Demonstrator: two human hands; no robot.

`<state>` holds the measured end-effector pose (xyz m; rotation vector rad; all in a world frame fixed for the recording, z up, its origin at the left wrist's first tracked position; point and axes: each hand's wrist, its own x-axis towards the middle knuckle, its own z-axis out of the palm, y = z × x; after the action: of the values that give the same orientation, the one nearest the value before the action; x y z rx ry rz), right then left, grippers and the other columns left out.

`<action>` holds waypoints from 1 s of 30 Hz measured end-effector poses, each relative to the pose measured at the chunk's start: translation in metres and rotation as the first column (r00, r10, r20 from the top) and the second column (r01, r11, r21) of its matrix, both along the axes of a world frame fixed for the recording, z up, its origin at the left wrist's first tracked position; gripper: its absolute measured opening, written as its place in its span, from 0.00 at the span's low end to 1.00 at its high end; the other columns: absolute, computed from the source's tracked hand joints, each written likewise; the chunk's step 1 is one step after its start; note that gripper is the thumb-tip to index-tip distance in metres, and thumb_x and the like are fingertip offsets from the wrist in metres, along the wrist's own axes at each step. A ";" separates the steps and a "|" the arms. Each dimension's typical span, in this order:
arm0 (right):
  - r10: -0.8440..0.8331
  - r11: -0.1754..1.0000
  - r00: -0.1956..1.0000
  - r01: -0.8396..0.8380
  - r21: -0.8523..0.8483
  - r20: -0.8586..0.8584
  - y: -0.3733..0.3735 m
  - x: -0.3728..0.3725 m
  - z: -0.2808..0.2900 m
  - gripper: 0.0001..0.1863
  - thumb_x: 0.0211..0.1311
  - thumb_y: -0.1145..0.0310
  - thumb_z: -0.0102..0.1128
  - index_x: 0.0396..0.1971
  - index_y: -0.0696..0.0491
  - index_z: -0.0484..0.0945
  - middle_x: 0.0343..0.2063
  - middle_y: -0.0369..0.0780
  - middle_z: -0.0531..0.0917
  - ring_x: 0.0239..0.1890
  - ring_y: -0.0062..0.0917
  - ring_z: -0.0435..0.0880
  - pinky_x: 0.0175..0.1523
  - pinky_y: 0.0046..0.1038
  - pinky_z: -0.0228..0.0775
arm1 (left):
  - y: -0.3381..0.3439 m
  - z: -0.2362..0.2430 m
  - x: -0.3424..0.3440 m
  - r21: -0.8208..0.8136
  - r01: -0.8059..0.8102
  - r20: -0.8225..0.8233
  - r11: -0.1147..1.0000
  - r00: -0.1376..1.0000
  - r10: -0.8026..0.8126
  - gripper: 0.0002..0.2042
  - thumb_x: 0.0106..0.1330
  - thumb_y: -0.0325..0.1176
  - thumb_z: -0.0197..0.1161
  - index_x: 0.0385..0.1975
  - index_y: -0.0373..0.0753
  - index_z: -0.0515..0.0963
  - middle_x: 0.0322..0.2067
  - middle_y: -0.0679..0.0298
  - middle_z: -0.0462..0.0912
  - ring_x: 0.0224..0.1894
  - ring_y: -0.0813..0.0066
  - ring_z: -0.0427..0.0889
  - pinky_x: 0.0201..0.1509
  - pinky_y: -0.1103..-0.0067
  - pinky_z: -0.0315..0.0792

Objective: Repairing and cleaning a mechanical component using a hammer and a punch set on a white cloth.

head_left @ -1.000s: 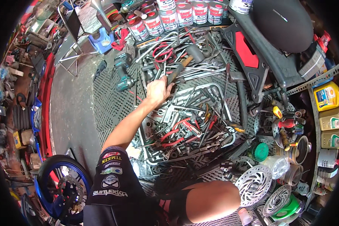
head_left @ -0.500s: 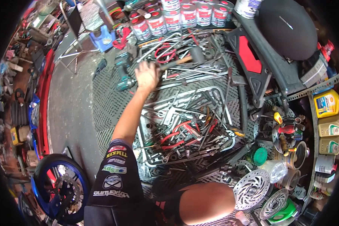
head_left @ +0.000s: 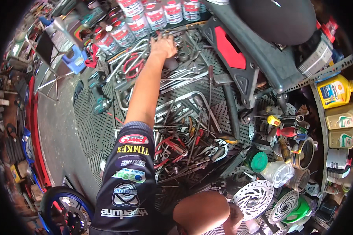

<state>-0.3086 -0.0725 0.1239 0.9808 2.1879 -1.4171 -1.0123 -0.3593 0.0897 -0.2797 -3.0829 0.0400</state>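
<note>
Dark perforated mat [head_left: 92, 123] lies under many metal tools [head_left: 183, 74]. Left hand [head_left: 164, 45] is above their far end, fingers moderately spread; whether it touches something I cannot tell, nor how the right hand stands. Dark mallet head [head_left: 171, 64] is beside its wrist. Metal cans [head_left: 137, 26] stand just beyond, and cordless drill [head_left: 99, 94] lies to its left. Forearm [head_left: 145, 94] hides some tools.

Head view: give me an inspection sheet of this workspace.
Surface: dark textured mat.
Job's things: hand tools piled in an upper and a lower group.
Clutter: cordless drill left of the tools; slotted metal discs at lower right.
Hands: left hand open over the far tools, contact unclear; right hand not clearly made out.
Cables: red loop among the upper tools, possibly a cable.
Surroundings: metal cans beyond the tools; yellow bottle at right; wheel at lower left.
</note>
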 end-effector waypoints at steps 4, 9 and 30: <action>-0.311 0.950 0.822 0.278 -0.140 -0.476 -0.016 -0.001 -0.008 0.12 0.65 0.69 0.69 0.40 0.64 0.83 0.35 0.46 0.89 0.37 0.25 0.87 0.44 0.28 0.80 | 0.033 0.000 -0.017 -0.289 -0.079 0.291 0.954 0.942 0.166 0.35 0.73 0.51 0.52 0.77 0.42 0.59 0.76 0.63 0.63 0.81 0.54 0.49 0.80 0.40 0.37; -0.213 0.973 0.938 0.229 0.026 -0.275 -0.019 -0.007 0.007 0.08 0.66 0.74 0.61 0.40 0.65 0.81 0.21 0.41 0.85 0.17 0.20 0.83 0.23 0.23 0.75 | 0.039 0.008 -0.021 -0.434 -0.009 0.192 0.901 0.976 0.102 0.22 0.69 0.38 0.57 0.63 0.44 0.77 0.64 0.60 0.80 0.74 0.55 0.68 0.78 0.38 0.39; -0.022 0.994 0.944 0.055 0.091 -0.331 -0.016 -0.048 0.039 0.05 0.67 0.77 0.61 0.39 0.61 0.82 0.14 0.38 0.82 0.16 0.19 0.82 0.27 0.22 0.76 | -0.120 0.126 0.092 0.312 0.275 -0.245 0.909 0.948 -0.203 0.17 0.58 0.23 0.65 0.48 0.41 0.86 0.46 0.54 0.89 0.48 0.58 0.88 0.58 0.66 0.74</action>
<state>-0.3567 -0.0884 0.1624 0.8742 2.5112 -1.6023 -0.9201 -0.4790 0.2160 -0.5911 -2.7573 -0.4440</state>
